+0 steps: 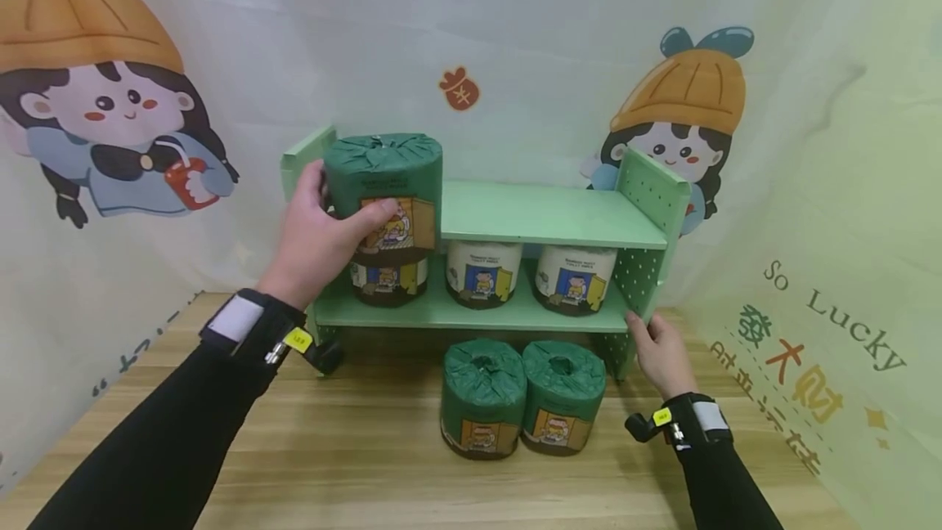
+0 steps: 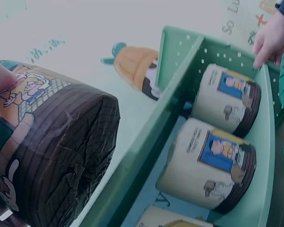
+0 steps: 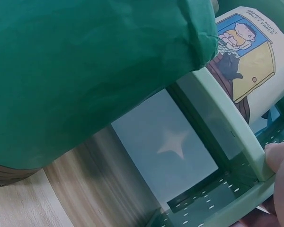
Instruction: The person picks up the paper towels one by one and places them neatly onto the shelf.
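My left hand (image 1: 312,231) grips a green-wrapped toilet roll (image 1: 386,178), thumb across its printed front. This roll is at the left end of the upper board of a green two-tier shelf (image 1: 545,215). Seen from the left wrist, the roll's dark brown underside (image 2: 75,156) shows, apart from the shelf. With thumb and fingers, my right hand (image 1: 662,354) holds the shelf's lower right corner; its thumb (image 3: 281,158) lies on the board's end in the right wrist view. On the lower board stand three white toilet rolls (image 1: 483,275), the left one partly hidden.
Two more green-wrapped rolls (image 1: 483,399) stand side by side on the wooden table (image 1: 353,464) before the shelf. Behind and beside it hangs a pale cloth (image 1: 545,64) printed with cartoon figures and lettering. The shelf's perforated right side panel (image 1: 648,186) rises above the upper board.
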Available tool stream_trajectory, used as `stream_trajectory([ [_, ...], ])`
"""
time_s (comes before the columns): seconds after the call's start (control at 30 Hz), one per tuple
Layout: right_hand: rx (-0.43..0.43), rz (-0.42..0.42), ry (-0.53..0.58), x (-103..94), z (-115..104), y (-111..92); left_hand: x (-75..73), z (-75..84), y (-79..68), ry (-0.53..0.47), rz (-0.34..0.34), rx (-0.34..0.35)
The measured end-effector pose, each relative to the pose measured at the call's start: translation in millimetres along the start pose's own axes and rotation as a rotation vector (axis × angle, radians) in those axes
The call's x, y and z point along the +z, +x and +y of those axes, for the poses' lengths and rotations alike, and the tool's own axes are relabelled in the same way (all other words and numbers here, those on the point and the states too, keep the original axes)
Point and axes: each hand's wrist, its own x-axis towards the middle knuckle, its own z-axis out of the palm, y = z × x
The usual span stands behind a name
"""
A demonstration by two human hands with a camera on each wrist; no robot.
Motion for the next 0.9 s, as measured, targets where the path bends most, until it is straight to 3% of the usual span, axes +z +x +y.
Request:
stream_trajectory([
  [0.23, 0.015, -0.011, -0.001, 0.8, 1.1, -3.0, 3.9, -13.4, 15.4, 0.018, 0.001, -0.047],
  [0.57, 0.021, -0.014, -0.007, 0.0, -0.8, -0.9, 2.7, -15.4, 25.0, 0.067, 0.006, -0.115],
  [0.8, 0.027, -0.01, -0.015, 0.1, 0.3, -1.9, 0.8, -19.7, 35.7, 0.241, 0.021, -0.158],
  [0.9, 0.025, -0.007, -0.015, -0.3, -0.5, -1.3, 0.2, -20.1, 41.8, 0.249, 0.021, -0.149],
])
